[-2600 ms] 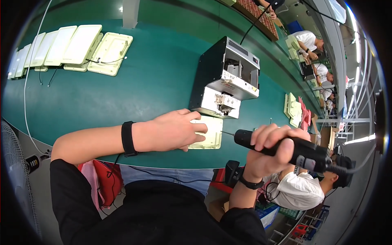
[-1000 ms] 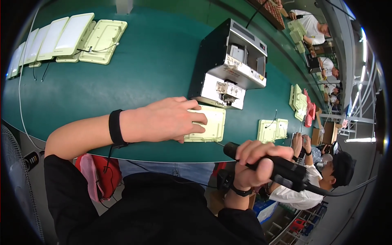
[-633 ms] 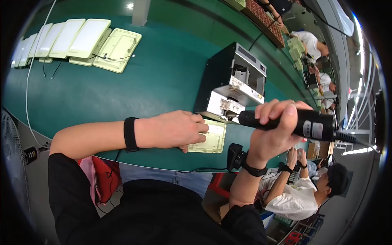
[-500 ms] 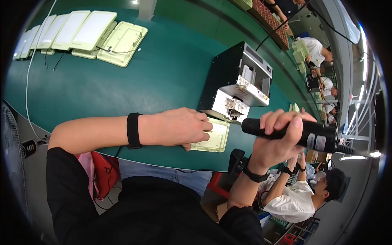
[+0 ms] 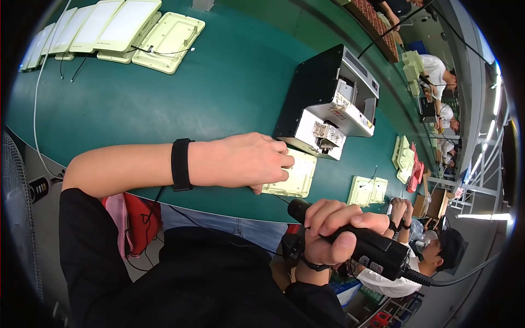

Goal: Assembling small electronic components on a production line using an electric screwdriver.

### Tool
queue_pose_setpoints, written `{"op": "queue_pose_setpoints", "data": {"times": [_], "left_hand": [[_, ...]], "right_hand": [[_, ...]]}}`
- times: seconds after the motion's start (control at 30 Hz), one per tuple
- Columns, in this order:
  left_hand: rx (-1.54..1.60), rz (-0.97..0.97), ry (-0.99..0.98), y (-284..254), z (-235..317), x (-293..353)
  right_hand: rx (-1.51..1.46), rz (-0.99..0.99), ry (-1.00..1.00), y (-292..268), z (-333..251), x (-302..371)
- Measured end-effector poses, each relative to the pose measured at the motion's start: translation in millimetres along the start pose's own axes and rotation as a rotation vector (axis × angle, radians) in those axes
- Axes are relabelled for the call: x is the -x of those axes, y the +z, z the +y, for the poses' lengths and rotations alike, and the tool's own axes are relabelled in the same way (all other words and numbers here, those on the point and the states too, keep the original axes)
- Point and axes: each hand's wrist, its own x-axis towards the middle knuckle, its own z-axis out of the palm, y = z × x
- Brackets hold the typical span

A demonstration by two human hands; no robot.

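Observation:
My left hand (image 5: 246, 161) lies on a pale yellow-green plastic shell (image 5: 298, 174) near the table's front edge, fingers curled over it and the thumb at its near side. The hand hides the shell's left part. My right hand (image 5: 339, 229) is wrapped round a black corded electric screwdriver (image 5: 377, 254), held tilted with its nose toward the shell's near right corner. A thin bit shows at that nose; I cannot tell whether it touches the shell. Just behind the shell stands a black and silver machine (image 5: 322, 104) with a small metal fixture at its front.
Several white-faced panels (image 5: 123, 27) lean in a row at the far left, beside an open shell (image 5: 169, 44) with a wire. More shells (image 5: 361, 191) lie to the right. A co-worker (image 5: 432, 251) sits at the lower right; others work beyond. A white cable (image 5: 37, 109) crosses the left side.
My right hand has brought the screwdriver down and left, its nose now near the shell. My left hand stays on the shell. The view has shifted slightly.

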Motion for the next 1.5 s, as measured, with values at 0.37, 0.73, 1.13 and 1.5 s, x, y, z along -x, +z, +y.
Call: {"op": "queue_pose_setpoints", "data": {"times": [0.37, 0.73, 1.13, 1.5], "left_hand": [[-0.004, 0.015, -0.001, -1, 2, 1], [0.027, 0.001, -0.019, 2, 1, 1], [-0.012, -0.035, -0.039, -6, 7, 0], [-0.166, 0.208, -0.372, 20, 92, 77]], "right_hand": [[0.065, -0.055, -0.017, 7, 1, 4], [0.01, -0.022, 0.021, -1, 8, 7], [-0.032, 0.025, -0.002, 1, 13, 12], [-0.485, 0.14, -0.032, -51, -33, 22]]}}
